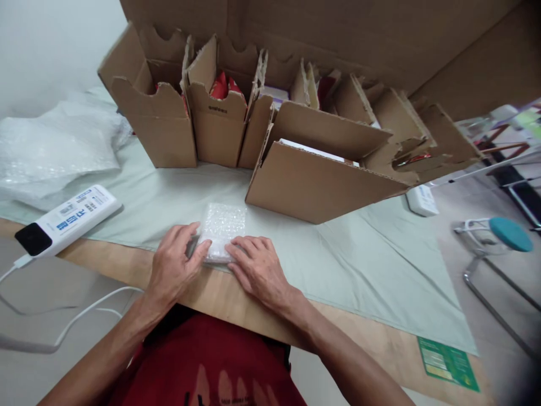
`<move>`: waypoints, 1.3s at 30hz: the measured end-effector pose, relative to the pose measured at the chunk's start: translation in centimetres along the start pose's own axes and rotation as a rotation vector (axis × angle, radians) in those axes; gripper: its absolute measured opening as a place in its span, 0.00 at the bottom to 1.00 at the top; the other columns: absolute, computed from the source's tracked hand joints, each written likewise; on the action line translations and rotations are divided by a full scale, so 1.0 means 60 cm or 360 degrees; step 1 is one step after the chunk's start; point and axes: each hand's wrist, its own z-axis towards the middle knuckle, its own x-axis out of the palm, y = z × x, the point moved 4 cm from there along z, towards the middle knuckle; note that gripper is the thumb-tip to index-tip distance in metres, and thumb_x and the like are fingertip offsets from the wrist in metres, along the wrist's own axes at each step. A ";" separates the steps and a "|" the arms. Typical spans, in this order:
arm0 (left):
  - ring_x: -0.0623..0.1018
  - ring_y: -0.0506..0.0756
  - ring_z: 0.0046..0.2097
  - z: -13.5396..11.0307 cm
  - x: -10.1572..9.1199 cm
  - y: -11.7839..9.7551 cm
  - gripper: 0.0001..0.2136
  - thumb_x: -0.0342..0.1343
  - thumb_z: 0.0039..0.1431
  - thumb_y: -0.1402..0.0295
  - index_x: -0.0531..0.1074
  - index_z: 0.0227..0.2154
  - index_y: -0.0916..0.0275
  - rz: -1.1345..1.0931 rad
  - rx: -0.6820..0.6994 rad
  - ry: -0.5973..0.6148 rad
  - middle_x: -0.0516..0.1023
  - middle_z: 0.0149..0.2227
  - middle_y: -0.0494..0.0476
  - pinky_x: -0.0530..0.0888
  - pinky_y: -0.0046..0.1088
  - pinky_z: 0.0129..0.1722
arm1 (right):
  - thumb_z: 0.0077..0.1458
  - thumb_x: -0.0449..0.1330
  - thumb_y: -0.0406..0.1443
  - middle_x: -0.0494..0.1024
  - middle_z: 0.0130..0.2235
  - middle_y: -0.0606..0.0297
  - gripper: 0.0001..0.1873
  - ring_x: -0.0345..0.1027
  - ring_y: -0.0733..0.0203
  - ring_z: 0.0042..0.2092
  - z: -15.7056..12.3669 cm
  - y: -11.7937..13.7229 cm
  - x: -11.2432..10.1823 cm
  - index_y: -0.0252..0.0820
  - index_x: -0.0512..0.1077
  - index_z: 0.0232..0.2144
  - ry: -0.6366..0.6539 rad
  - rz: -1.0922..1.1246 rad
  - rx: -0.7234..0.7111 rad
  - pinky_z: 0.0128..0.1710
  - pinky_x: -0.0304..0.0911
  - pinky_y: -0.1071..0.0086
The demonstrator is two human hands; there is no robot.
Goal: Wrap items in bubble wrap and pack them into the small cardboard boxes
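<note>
A small square package in clear bubble wrap lies flat near the table's front edge, its contents blurred by the wrap. At its left side is my left hand, with the thumb on the near left corner and the fingers curved along the edge. My right hand grips the near right corner, fingers over the top and the thumb low at the front. Between them, both hands hold the package against the cloth.
Behind stands a row of open cardboard boxes, some with red packets. One wider cardboard box juts forward. Loose bubble wrap and a white power bank with a cable lie left. A green card is right.
</note>
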 end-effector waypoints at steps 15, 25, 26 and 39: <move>0.81 0.62 0.51 -0.048 0.039 -0.043 0.29 0.68 0.54 0.56 0.72 0.56 0.63 -0.1797 -0.0919 0.0448 0.83 0.49 0.63 0.78 0.39 0.52 | 0.62 0.62 0.47 0.78 0.53 0.57 0.17 0.73 0.50 0.51 -0.032 -0.022 -0.049 0.48 0.76 0.50 -0.0407 0.0993 0.0639 0.54 0.67 0.52; 0.80 0.63 0.54 -0.047 0.058 -0.066 0.31 0.67 0.55 0.57 0.68 0.60 0.60 -0.1283 -0.0601 0.0682 0.79 0.57 0.65 0.78 0.36 0.51 | 0.49 0.72 0.50 0.76 0.31 0.68 0.21 0.68 0.65 0.32 -0.025 -0.038 -0.049 0.42 0.75 0.36 -0.0075 0.1844 0.0888 0.33 0.66 0.70; 0.80 0.63 0.55 -0.046 0.063 -0.071 0.33 0.67 0.55 0.57 0.67 0.62 0.60 -0.1315 -0.0560 0.0743 0.78 0.58 0.65 0.78 0.36 0.52 | 0.50 0.71 0.49 0.74 0.30 0.69 0.20 0.66 0.65 0.30 -0.029 -0.041 -0.055 0.42 0.73 0.34 -0.0136 0.1827 0.0898 0.31 0.64 0.70; 0.79 0.65 0.57 0.023 0.048 -0.165 0.34 0.62 0.56 0.63 0.63 0.67 0.48 -0.0508 0.0517 0.0882 0.75 0.62 0.60 0.81 0.40 0.50 | 0.55 0.66 0.35 0.79 0.32 0.68 0.03 0.71 0.61 0.34 -0.091 -0.078 -0.210 0.45 0.75 0.34 -0.0108 0.0895 0.0556 0.35 0.66 0.68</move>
